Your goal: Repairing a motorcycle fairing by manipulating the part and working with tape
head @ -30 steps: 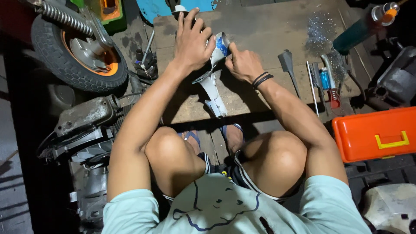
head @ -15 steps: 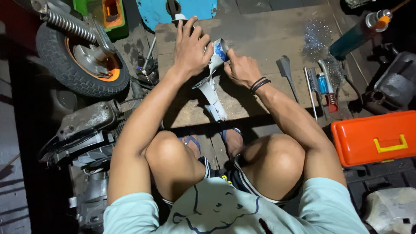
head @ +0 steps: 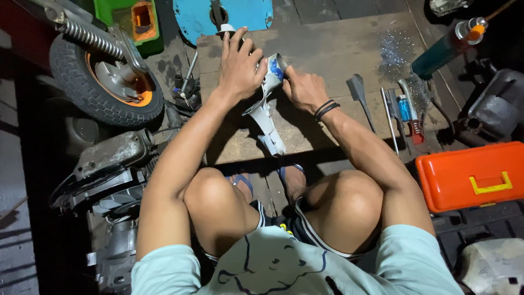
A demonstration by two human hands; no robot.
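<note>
I squat over a wooden board (head: pixel 327 49) on the floor. On it lies a long white plastic panel piece (head: pixel 266 117) with a blue patch near its top. My left hand (head: pixel 238 64) presses flat on the upper part of that piece, fingers spread. My right hand (head: pixel 302 87) is closed against the piece's top right edge; what it grips is hidden by the fingers. Black bands circle my right wrist.
A small tyre with an orange rim (head: pixel 103 82) and spring stands at upper left, engine parts (head: pixel 109 164) below it. Hand tools (head: pixel 401 112) lie right of my arm. An orange toolbox (head: pixel 472 175) sits at right, a spray can (head: pixel 445 46) above, a blue panel (head: pixel 240 16) beyond the board.
The view has shifted slightly; both hands stay on the white piece, with the left hand's fingers spread a little wider over its top.
</note>
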